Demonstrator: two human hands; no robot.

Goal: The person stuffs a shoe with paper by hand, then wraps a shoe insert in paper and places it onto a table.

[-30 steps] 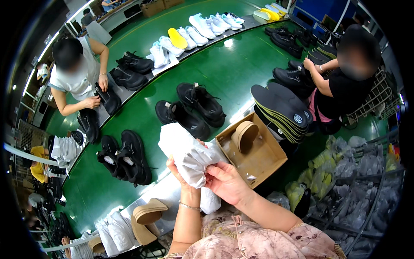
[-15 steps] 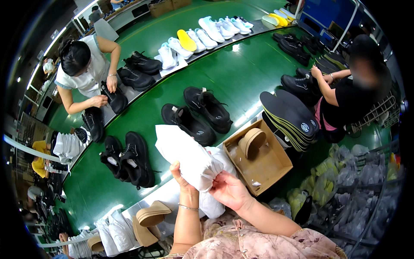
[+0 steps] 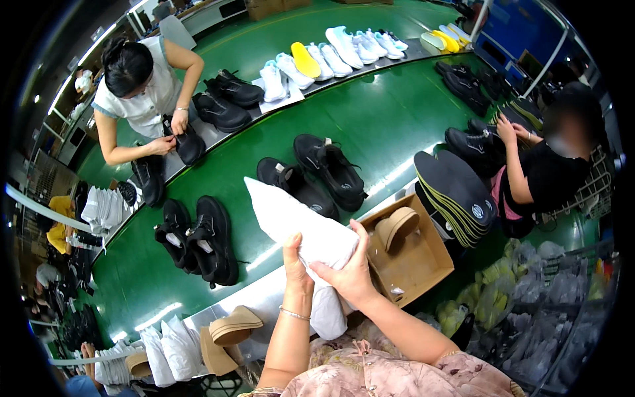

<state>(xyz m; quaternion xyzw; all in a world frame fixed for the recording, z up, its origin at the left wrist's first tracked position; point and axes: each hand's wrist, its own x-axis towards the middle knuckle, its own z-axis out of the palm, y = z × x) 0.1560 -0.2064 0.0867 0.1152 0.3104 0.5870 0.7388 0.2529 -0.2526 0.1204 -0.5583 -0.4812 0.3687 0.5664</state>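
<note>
Held up in front of me is a white paper bundle (image 3: 288, 215), its pointed end toward the far left. My left hand (image 3: 296, 261) grips the near side, thumb up along it. My right hand (image 3: 347, 271) is wrapped round its near right end, fingers and thumb on opposite sides. Just beyond the bundle stands a pair of black shoes, the nearer black shoe (image 3: 301, 188) partly covered by it, the farther black shoe (image 3: 331, 171) in full view. Below my hands lies another white bundle (image 3: 328, 317), partly hidden.
An open cardboard box (image 3: 426, 274) with a brown curved insert (image 3: 397, 227) stands at my right, beside stacked black insoles (image 3: 456, 198). More black shoes (image 3: 210, 241) stand on the green belt (image 3: 390, 119). White bundles (image 3: 178, 351) lie lower left. Co-workers handle shoes at far left and insoles at right.
My right hand has gone from pinching the bundle's gathered end to wrapping round that end, which now looks flatter and broader. The view has shifted slightly.
</note>
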